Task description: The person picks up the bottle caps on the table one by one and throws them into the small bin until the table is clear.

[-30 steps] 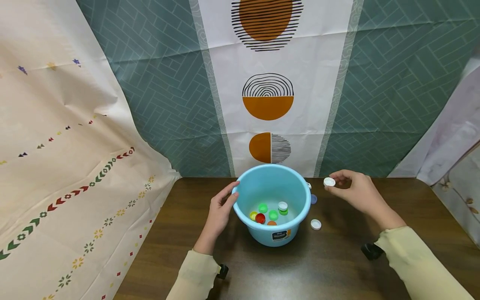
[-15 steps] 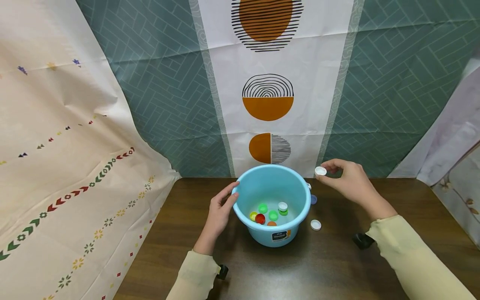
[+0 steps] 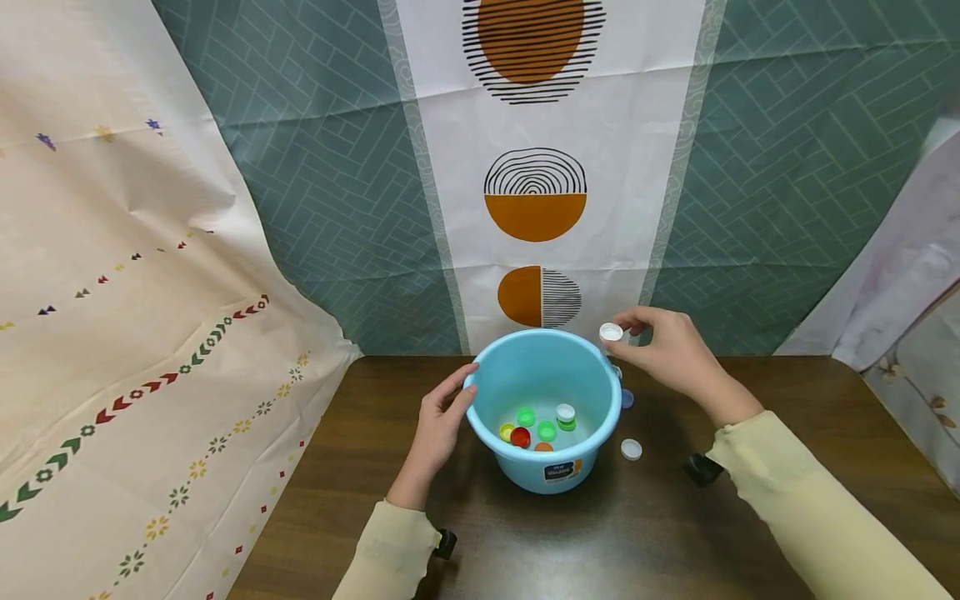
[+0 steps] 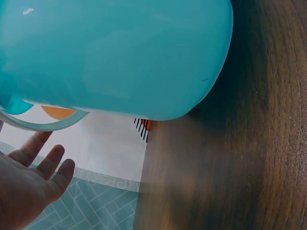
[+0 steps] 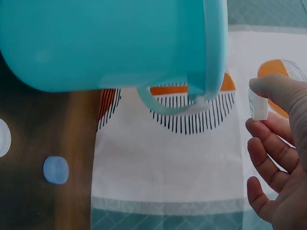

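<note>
A light-blue plastic tub [image 3: 558, 367] stands on the table with several bottle caps inside, among them a red cap [image 3: 521, 437] and a white cap [image 3: 566, 412]. My left hand [image 3: 441, 421] touches the tub's left rim with thumb and index finger. In the left wrist view, its other fingers extend loosely below a loop handle [image 4: 57, 125]. Thumb and fingers of my right hand [image 3: 667, 350] pinch a white bottle cap [image 5: 259, 105], raised near the tub's back right rim. The remaining right fingers spread loosely in the right wrist view.
On the dark wooden table [image 3: 675, 517], right of the tub, lie a blue cap [image 5: 56, 169] and another white cap [image 3: 632, 449]. A patterned cloth [image 3: 315, 167] hangs behind the table, and a cream cloth [image 3: 150, 333] drapes along the left.
My right hand has moved left and upward with the white bottle cap, from right of the tub to its back right rim. The left hand and tub have stayed put.
</note>
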### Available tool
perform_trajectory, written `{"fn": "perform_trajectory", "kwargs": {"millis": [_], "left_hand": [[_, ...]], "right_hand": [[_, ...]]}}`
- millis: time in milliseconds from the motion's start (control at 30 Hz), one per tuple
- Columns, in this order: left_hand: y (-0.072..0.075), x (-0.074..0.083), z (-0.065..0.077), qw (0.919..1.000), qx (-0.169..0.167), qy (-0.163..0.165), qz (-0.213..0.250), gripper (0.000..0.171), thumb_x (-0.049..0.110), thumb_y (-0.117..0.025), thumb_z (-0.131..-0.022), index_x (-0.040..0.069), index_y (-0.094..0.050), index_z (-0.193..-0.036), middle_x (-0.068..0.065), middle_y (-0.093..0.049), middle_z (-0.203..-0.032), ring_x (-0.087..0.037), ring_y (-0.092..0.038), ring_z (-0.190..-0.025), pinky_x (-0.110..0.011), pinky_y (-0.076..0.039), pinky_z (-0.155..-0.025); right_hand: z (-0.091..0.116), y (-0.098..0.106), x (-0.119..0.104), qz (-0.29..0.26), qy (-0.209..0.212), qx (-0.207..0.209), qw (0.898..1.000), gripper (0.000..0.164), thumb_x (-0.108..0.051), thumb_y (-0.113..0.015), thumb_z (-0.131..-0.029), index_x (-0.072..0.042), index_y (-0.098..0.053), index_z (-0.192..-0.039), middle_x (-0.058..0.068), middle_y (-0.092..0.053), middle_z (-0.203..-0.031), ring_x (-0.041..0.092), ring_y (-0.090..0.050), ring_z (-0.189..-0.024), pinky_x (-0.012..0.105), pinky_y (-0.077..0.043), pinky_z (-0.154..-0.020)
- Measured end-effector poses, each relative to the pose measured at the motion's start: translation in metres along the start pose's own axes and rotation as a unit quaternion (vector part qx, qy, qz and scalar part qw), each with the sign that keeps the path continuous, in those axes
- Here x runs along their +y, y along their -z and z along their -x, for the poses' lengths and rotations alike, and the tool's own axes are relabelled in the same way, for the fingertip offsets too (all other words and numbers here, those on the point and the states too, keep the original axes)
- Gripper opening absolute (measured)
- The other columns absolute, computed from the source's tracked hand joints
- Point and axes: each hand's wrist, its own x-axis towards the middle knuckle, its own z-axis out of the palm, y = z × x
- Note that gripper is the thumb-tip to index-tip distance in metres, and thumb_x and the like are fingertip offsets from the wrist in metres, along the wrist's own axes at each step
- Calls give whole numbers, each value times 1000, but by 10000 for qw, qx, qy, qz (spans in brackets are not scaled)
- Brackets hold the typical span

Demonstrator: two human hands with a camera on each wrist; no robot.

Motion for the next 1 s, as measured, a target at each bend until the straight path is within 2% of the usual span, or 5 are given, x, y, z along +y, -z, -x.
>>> {"fn": "perform_trajectory", "kwargs": {"millis": [300, 567, 767, 1000], "left_hand": [[1, 0, -1, 10000, 4, -37, 55, 40, 21, -55, -95, 7, -53, -132, -14, -53, -135, -39, -56, -115, -23, -51, -84], [2, 0, -2, 10000, 5, -26, 35, 40, 22, -55, -95, 8, -53, -132, -13, -54, -135, -37, -56, -115, -23, -51, -83], [2, -1, 0, 10000, 32, 11, -16, 39, 21, -56, -95, 8, -54, -131, -12, -54, -135, -36, -57, -115, -24, -51, -84], [0, 0, 0, 10000, 9, -10, 24, 40, 21, -56, -94, 8, -54, -132, -13, -54, -135, -38, -56, -114, -23, -51, -83]], "right_hand": [[-9, -10, -27, -129, 346, -120, 9992, 36, -45, -71, -79, -23, -66, -107, -6, -65, -101, 17, -51, -95, 33, -49, -68], [-13, -27, -44, -284, 803, -351, 9957, 32, -40, -73, -79, -22, -67, -105, -7, -65, -98, 17, -54, -95, 35, -49, -76], [-14, -38, -52, -268, 867, -456, 9948, 33, -39, -74, -78, -22, -67, -105, -7, -65, -101, 19, -56, -96, 39, -52, -79], [-15, -47, -53, -177, 807, -546, 9951, 34, -42, -73, -78, -24, -66, -105, -8, -64, -102, 19, -56, -97, 36, -49, -80]]}}
